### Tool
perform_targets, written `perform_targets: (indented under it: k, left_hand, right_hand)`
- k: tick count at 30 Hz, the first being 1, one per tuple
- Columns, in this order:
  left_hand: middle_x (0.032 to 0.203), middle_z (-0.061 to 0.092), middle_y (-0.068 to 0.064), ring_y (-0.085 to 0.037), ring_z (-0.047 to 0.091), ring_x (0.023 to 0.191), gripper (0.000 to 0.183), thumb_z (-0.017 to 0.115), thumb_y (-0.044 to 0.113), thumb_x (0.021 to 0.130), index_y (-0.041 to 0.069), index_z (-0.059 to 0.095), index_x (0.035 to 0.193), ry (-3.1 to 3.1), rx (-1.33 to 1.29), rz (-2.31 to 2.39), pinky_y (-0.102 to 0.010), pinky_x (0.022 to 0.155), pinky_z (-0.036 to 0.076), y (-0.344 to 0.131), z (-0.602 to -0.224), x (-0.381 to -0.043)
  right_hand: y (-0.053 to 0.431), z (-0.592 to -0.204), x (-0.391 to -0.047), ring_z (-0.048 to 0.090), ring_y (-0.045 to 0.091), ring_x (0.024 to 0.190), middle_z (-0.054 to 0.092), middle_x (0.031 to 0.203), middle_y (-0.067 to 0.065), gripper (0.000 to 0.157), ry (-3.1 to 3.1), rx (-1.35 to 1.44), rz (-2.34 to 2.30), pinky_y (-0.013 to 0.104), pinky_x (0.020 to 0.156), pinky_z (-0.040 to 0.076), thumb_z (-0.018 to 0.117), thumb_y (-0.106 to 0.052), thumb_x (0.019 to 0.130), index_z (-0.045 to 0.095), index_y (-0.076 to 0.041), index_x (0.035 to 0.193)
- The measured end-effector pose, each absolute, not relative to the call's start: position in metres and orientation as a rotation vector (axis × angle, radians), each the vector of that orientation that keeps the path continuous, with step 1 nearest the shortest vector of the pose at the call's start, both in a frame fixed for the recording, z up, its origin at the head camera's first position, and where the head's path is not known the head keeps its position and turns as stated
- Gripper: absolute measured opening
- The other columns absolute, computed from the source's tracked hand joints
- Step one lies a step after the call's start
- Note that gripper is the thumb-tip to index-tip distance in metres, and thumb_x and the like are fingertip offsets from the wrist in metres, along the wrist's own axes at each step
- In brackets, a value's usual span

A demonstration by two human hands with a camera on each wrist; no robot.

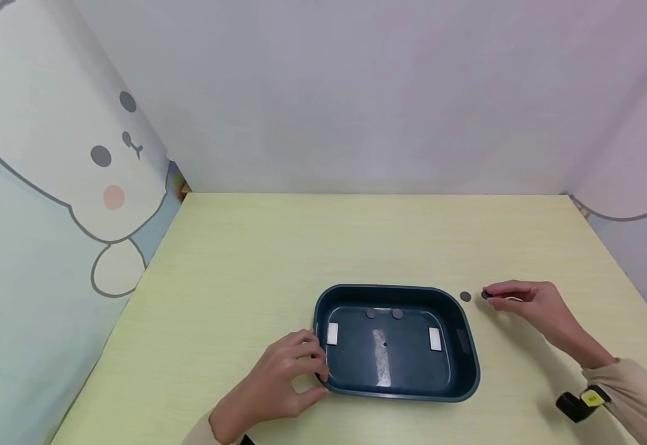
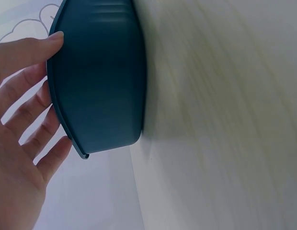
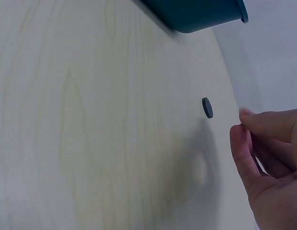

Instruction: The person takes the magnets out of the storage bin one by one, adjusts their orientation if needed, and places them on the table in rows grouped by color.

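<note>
A dark teal plastic tray sits on the table in the head view. At its left end, my left hand holds the rim, with fingertips over the edge; the left wrist view shows the thumb and fingers spread along that rim. Right of the tray, my right hand pinches a small dark disc between thumb and fingertips, raised above the table. Another dark disc lies flat on the table between the tray and that hand. Inside the tray, two round discs lie near the far wall.
Two white rectangular pieces lie in the tray, one near each end. The pale wooden table meets a plain light wall at the back. Panels with cartoon drawings flank it at left and right.
</note>
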State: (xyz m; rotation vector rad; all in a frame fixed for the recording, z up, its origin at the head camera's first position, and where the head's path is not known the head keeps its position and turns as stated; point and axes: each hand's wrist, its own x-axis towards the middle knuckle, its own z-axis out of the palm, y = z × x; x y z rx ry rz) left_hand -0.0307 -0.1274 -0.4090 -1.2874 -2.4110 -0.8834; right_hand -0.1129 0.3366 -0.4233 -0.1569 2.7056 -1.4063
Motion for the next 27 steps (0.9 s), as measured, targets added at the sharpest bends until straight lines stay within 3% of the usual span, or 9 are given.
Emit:
perform_targets:
  k: [18, 27]
  left_hand:
    - [0.087, 0.058, 0.014, -0.008, 0.051, 0.096, 0.016, 0.08, 0.024, 0.072, 0.023, 0.065, 0.074, -2.478, -1.241, -0.934, -0.029, 0.091, 0.046, -0.128, -0.41, -0.029]
    - [0.088, 0.06, 0.013, -0.009, 0.052, 0.096, 0.014, 0.08, 0.025, 0.074, 0.023, 0.066, 0.076, -2.493, -1.238, -0.946, -0.029, 0.089, 0.047, -0.128, -0.409, -0.028]
  right_hand:
    - [0.335, -0.433, -0.117, 0.057, -0.009, 0.083, 0.071, 0.097, 0.005, 0.029, 2.859, -0.156, -1.196, 0.014, 0.065, 0.049, 0.076, -0.025, 0.08, 0.073, -0.007, 0.102]
    - [0.331, -0.435, -0.118, 0.058, -0.007, 0.079, 0.069, 0.097, 0.013, 0.021, 2.924, -0.245, -1.157, 0.012, 0.065, 0.049, 0.077, -0.017, 0.079, 0.073, -0.006, 0.097]
